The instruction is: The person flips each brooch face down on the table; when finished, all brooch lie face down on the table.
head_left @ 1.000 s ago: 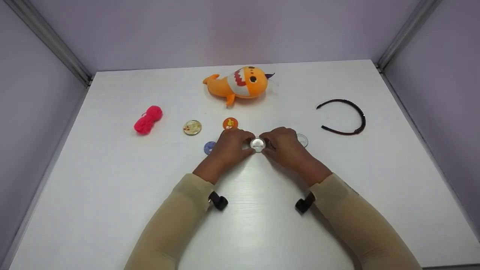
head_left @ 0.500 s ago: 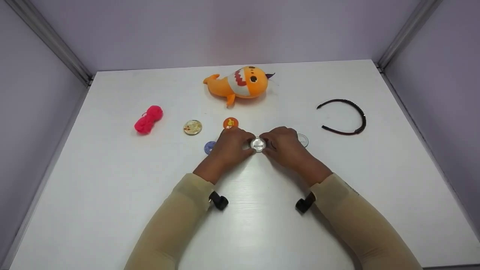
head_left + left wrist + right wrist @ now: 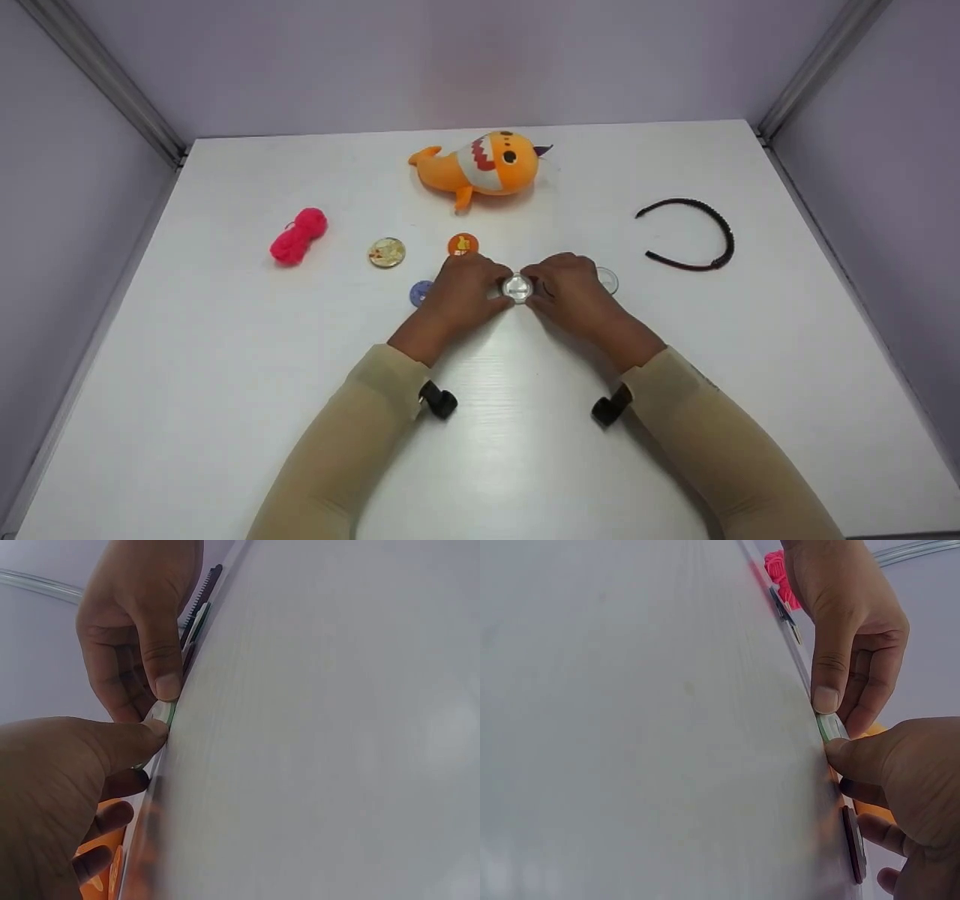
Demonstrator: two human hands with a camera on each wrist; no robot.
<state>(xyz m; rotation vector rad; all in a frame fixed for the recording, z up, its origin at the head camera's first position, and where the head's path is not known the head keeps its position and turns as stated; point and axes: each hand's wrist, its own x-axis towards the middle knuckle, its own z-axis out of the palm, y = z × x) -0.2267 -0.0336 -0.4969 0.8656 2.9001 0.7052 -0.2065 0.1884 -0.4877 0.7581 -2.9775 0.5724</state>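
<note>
A small round silver-backed badge (image 3: 517,288) lies at the middle of the white table, between both hands. My left hand (image 3: 466,294) pinches its left edge with thumb and fingers, and my right hand (image 3: 576,294) pinches the right edge. Both wrist views show the thumbs close together on the badge (image 3: 830,727), whose rim looks green. Beside the left hand lie a blue badge (image 3: 420,293), partly covered, and an orange badge (image 3: 463,244). Close to the right hand's fingers, the right wrist view shows a dark-rimmed disc (image 3: 853,844). A clear-looking disc (image 3: 608,280) is partly hidden behind that hand.
An orange plush shark (image 3: 480,166) lies at the back. Farther left are a yellowish round badge (image 3: 387,253) and a pink bundle of yarn (image 3: 298,236). A black headband (image 3: 724,232) lies to the right. Pale walls border the table (image 3: 225,420) at the back and sides.
</note>
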